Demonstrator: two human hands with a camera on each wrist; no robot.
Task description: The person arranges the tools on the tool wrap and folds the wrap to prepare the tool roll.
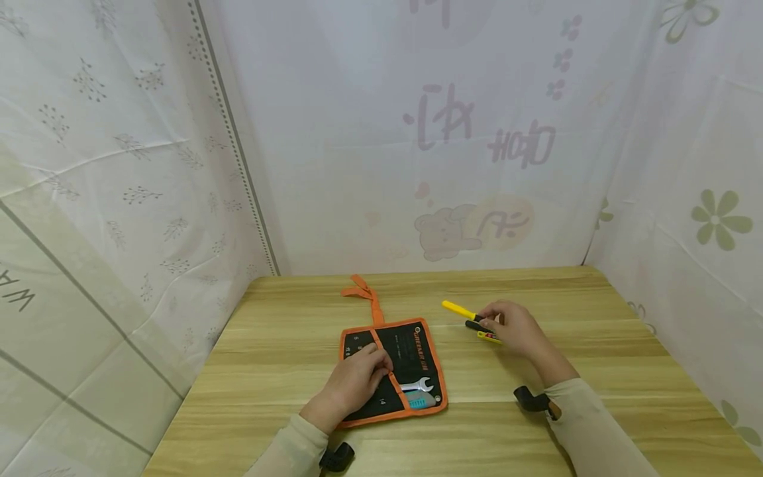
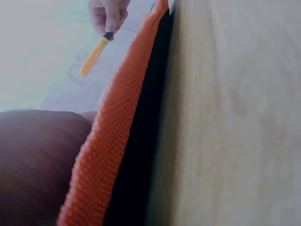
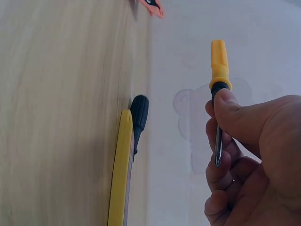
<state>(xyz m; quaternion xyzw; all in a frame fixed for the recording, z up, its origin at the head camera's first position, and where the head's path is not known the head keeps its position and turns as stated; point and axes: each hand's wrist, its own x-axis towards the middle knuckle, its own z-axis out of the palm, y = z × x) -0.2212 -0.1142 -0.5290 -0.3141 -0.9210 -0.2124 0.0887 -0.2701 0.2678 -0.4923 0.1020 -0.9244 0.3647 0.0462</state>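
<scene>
My right hand (image 1: 512,328) holds a screwdriver (image 3: 219,66) with a yellow and black handle, pinched between thumb and fingers. Its metal tip points back toward the palm in the right wrist view. Below it on the table lie a black-handled screwdriver (image 3: 139,112) and a flat yellow tool (image 3: 121,165). My left hand (image 1: 356,379) lies over a black tool pouch (image 1: 405,348) with orange trim, thumb and fingertips pinching the pocket's orange edge. A wrench (image 1: 420,385) and a teal-and-grey tool (image 1: 420,399) stick out of the pocket at the near right.
An orange tie strap (image 1: 375,306) stretches from the pouch's far edge toward the back of the wooden table (image 1: 536,437). Printed curtains (image 1: 357,132) hang behind and on both sides. A black wrist camera (image 1: 530,399) sits by the right sleeve.
</scene>
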